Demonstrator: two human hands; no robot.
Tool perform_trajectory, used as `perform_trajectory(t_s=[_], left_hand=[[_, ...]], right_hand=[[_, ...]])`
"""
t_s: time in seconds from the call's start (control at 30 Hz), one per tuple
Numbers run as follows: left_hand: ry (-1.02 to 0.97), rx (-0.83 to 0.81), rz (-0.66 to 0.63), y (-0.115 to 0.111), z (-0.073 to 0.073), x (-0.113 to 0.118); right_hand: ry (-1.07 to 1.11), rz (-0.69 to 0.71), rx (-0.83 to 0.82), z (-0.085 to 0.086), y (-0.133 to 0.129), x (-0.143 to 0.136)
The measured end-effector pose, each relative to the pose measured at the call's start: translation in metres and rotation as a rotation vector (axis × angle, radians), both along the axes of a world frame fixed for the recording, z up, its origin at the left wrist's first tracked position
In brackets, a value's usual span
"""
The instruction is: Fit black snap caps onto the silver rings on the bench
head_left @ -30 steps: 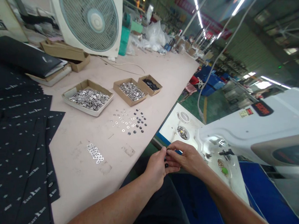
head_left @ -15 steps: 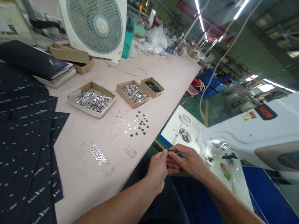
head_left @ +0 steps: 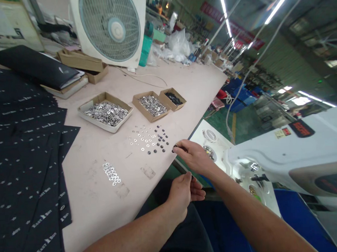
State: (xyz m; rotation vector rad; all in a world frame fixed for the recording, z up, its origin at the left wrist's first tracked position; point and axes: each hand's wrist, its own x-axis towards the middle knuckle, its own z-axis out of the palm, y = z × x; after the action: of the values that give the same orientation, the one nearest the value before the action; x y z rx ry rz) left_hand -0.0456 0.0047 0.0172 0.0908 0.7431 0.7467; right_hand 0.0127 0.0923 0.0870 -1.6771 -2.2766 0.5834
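Observation:
My right hand [head_left: 193, 155] is at the table's [head_left: 105, 217] right edge, thumb and fingers pinched on a small dark snap cap [head_left: 174, 149]. Below it, my left hand [head_left: 181, 191] is closed, thumb pressed to the index finger. A dark speck shows at that thumb tip, but I cannot make out what it is. Loose dark snap caps [head_left: 155, 151] lie just left of my right hand, with small silver snap parts [head_left: 143, 149] beside them. Further left, several silver rings [head_left: 114, 178] sit in close rows.
A shallow tray [head_left: 110, 129] and a cardboard box [head_left: 149, 117] hold silver parts; another box [head_left: 181, 106] holds black ones. Dark printed fabric [head_left: 26, 180] covers the left side. A fan [head_left: 117, 30] stands behind. To the right is a white machine [head_left: 272, 146].
My hands have parted. The right one has moved up and left to the table edge with a dark snap cap in its fingers, while the left has stayed nearly in place.

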Motion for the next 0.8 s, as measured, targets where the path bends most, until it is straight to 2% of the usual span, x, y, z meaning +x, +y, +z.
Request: perform_trajectory(t_s=[0.13, 0.27, 0.57, 0.8], left_hand=[[-0.019, 0.001, -0.033, -0.001, 0.002, -0.001], [-0.028, -0.017, -0.065, 0.001, 0.004, -0.001], [-0.057, -0.021, -0.113, -0.002, 0.002, 0.003], [-0.053, 0.051, -0.122, -0.003, 0.0, 0.004]], right_hand=[[-0.054, 0.08, -0.04, -0.018, 0.043, -0.032], [-0.105, 0.078, -0.083, -0.031, 0.063, -0.044], [-0.282, 0.051, -0.079, -0.035, 0.064, -0.052], [-0.263, -0.023, -0.033, -0.04, 0.062, -0.053]])
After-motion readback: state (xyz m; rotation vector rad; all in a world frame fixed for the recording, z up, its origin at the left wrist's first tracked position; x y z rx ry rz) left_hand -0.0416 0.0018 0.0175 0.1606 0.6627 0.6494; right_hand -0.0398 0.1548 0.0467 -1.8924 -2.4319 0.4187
